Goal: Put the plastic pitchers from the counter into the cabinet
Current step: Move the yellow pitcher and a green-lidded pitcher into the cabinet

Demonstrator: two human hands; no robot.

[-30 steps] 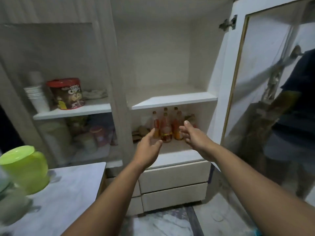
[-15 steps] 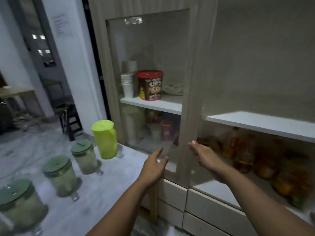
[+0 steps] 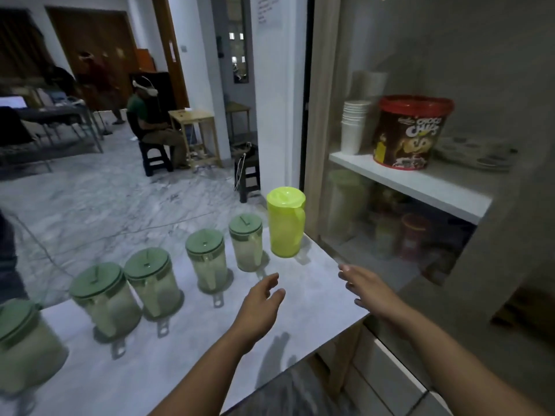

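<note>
Grey-white marbled counter top (image 3: 306, 298) lies under both my hands. My left hand (image 3: 260, 304) hovers over it with fingers relaxed and slightly spread, holding nothing. My right hand (image 3: 365, 288) reaches forward just beside it, fingers straight and loosely apart, also holding nothing, above the counter's edge nearest the cabinet. Ahead of my left hand, beyond its fingertips, stands the lime-green plastic pitcher with matching lid (image 3: 286, 222), upright at the far end of the counter, close to the cabinet frame. To the left of my left hand runs a diagonal row of clear plastic pitchers with dark green lids: the nearest to the lime one (image 3: 246, 246), then a second (image 3: 206, 259), a third (image 3: 153, 285), a fourth (image 3: 103, 298), and a fifth (image 3: 22, 343) at the picture's left edge, blurred. All stand upright on the counter, apart from each other, none touched. To the right of my right hand is the glass-fronted wooden cabinet door (image 3: 420, 85); behind the glass a white shelf (image 3: 411, 180) bears a stack of white paper cups (image 3: 354, 127) and, beside it, a brown cereal tub with a red lid (image 3: 410, 132).
</note>
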